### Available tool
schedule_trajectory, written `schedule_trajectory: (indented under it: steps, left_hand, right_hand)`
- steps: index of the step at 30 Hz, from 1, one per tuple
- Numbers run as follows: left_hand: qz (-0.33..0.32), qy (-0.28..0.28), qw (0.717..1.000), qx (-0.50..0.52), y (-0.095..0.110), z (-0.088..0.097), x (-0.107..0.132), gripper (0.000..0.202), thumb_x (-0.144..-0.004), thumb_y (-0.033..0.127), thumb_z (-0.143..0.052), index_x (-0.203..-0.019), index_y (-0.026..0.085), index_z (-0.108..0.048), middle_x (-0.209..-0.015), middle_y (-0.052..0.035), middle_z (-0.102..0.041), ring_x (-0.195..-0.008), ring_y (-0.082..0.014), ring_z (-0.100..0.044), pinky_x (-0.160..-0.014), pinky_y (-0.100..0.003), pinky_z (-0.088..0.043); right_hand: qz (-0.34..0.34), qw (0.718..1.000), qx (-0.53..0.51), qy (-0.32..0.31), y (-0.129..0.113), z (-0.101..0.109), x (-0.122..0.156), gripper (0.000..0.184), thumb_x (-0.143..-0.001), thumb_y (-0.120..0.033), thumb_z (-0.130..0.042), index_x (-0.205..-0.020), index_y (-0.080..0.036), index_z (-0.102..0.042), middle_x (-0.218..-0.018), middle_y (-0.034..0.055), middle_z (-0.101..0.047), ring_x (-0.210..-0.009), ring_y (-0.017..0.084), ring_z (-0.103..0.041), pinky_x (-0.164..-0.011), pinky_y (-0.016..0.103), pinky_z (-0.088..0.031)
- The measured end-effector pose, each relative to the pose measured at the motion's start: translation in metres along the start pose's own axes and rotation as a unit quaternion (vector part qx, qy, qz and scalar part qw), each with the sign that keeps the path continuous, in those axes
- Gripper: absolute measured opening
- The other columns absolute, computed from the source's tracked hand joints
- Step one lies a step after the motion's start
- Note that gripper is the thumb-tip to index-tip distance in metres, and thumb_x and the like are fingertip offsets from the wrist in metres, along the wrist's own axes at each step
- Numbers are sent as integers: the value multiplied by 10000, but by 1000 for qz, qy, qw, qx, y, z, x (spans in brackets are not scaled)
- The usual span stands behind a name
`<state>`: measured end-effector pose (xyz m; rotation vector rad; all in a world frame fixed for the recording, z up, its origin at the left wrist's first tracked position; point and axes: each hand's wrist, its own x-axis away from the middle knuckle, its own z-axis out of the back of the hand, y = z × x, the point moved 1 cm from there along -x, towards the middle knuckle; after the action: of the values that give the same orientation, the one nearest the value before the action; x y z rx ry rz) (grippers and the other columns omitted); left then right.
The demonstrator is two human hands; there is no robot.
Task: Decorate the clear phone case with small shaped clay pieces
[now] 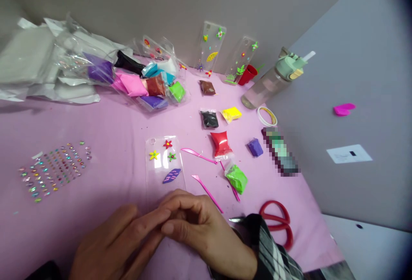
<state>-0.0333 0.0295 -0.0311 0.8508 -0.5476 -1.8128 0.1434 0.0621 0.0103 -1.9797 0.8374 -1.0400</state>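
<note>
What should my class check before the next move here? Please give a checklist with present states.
1. Clear case lying flat: ok.
2. Case fully uncovered: not ok; the hands hide part of its near end.
3. Nothing between the fingers of the left hand and right hand: cannot tell; hidden.
4. Right sleeve clear of the scissors: not ok; they overlap in this view.
5. Gem sheet apart from both hands: ok.

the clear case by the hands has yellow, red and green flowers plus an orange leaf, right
Not quite: the leaf is purple, not orange, as the head view shows. The yellow flower, red flower and green flower on the clear case are right.
</note>
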Motion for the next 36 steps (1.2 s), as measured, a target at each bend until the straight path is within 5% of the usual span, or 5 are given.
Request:
schedule_trajectory:
  steps: [8, 13, 23, 29, 36]
  left_hand:
    - [-11, -11, 1000, -9, 0, 4, 2, 261, -982, 445, -492, -1152, 347, -663, -750, 22, -692, -551, -129, -668, -454, -192, -508]
    - [-8, 0, 1000, -10, -1, 3, 4, 270, -971, 442, -482, -1173, 376, -650, -742, 20, -695, -579, -161, -688, -456, -222, -517]
    - [-12, -9, 1000, -2, 2, 2, 0, 284, -985, 416, -452, -1214, 385, -617, -678, 30, -644, -508, -151, -636, -438, -228, -506]
    - [-12, -15, 1000, -8, -1, 1, 4, 257, -985, 424, -476, -1178, 360, -634, -765, 17, -686, -566, -143, -673, -483, -212, -531]
    - [-17, -10, 1000, -16, -2, 0, 3, 269, -984, 437, -455, -1159, 358, -644, -765, 10, -699, -580, -164, -684, -450, -230, -506]
  right_hand:
    - [-39, 998, -39, 3, 1, -1, 0, 290, -728, -348, -848, -906, -180, -692, -773, -35, -601, -687, 83, -522, -657, 213, -416]
    - [23, 998, 63, -10, -3, 0, 0, 225, -890, -401, -682, -947, -192, -743, -939, 23, -623, -935, 151, -569, -887, 295, -436]
    - [21, 998, 48, -21, -2, 0, 1, 228, -879, -390, -699, -952, -179, -743, -949, 23, -608, -927, 142, -560, -882, 288, -428]
    - [-48, 998, -49, -3, 2, 0, 1, 295, -737, -351, -843, -921, -180, -688, -767, -39, -592, -673, 76, -500, -660, 213, -407]
    - [9, 999, 31, -18, -4, 0, 0, 232, -886, -379, -691, -994, -179, -735, -934, 20, -624, -907, 132, -565, -862, 275, -434]
